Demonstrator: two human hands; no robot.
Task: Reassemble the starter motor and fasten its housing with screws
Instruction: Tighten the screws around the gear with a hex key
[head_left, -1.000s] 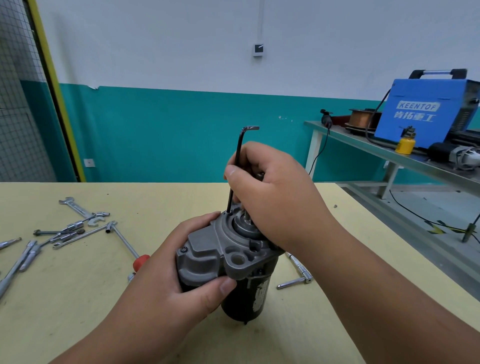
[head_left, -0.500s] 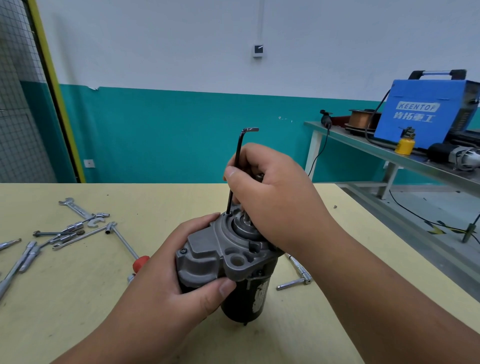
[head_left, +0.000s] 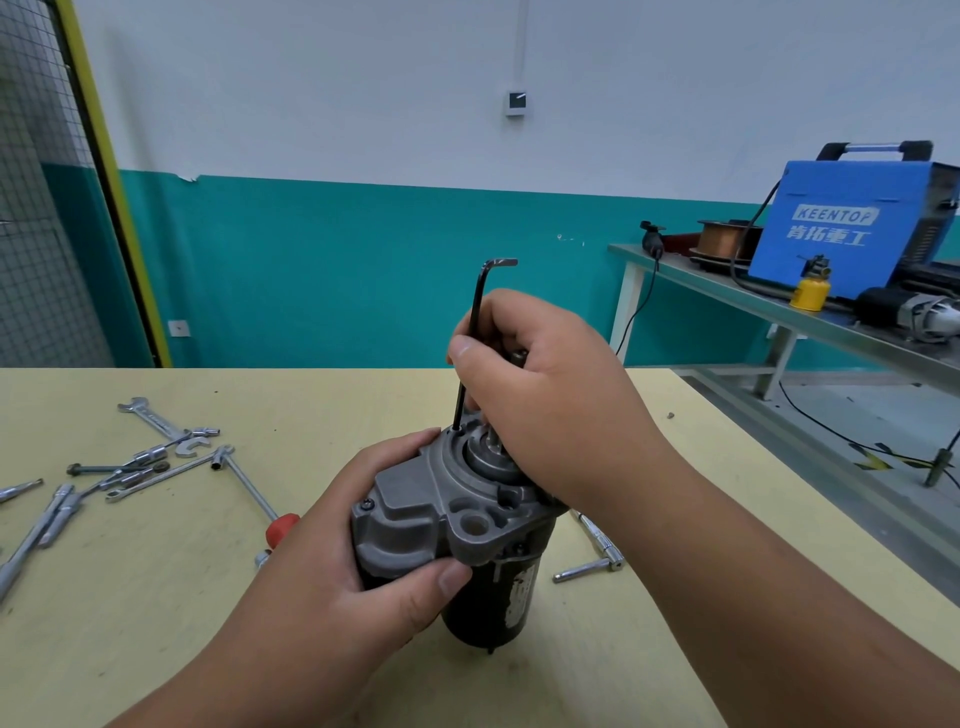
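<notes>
Starter motor (head_left: 441, 519) stands upright on the worktop (head_left: 156, 597) at lower centre, just as half a second ago. The hex key (head_left: 481, 283) keeps the same slant, its tip in a hole on the housing rim. Any screw there cannot be made out, and the right hand (head_left: 545, 405) hides the shaft end. The left hand (head_left: 332, 571) wraps its grip round the grey housing from the left. The right hand's grip pinches the key just above the motor.

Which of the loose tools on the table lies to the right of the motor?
The chrome L-shaped bar, alone on that side; all the other tools lie left of the motor.
</notes>
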